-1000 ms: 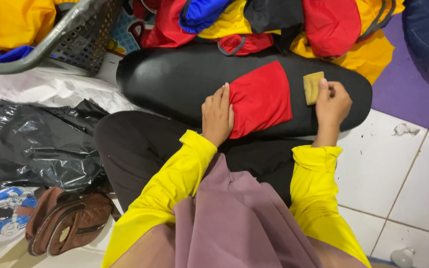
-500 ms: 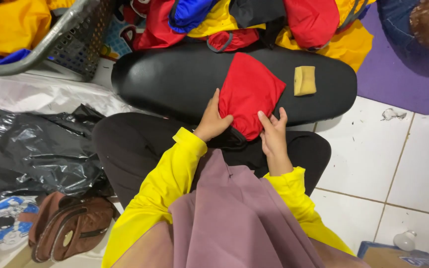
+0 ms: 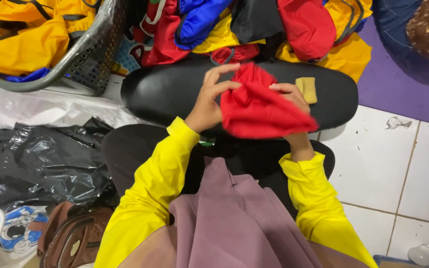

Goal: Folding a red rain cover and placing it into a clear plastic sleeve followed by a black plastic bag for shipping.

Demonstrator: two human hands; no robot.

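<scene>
Both hands are raised above the black oval board (image 3: 175, 92): left hand (image 3: 209, 101) pinches the red cloth (image 3: 259, 106) at its top edge, right hand (image 3: 291, 97) grips its far side. Cloth is lifted, bunched between them. Grey mesh basket (image 3: 88, 59), upper left, holds yellow fabric (image 3: 21, 39).

The cloth (image 3: 261, 111) is plain red. The oval board (image 3: 175, 94) is glossy black; the small block (image 3: 308, 89) on it is tan. The sleeves (image 3: 147, 193) are bright yellow. The basket (image 3: 83, 59) is grey mesh. The plastic bag (image 3: 35, 159) is black, the floor tiles (image 3: 388, 164) white, the mat (image 3: 398, 84) purple, the satchel (image 3: 75, 233) brown.
</scene>
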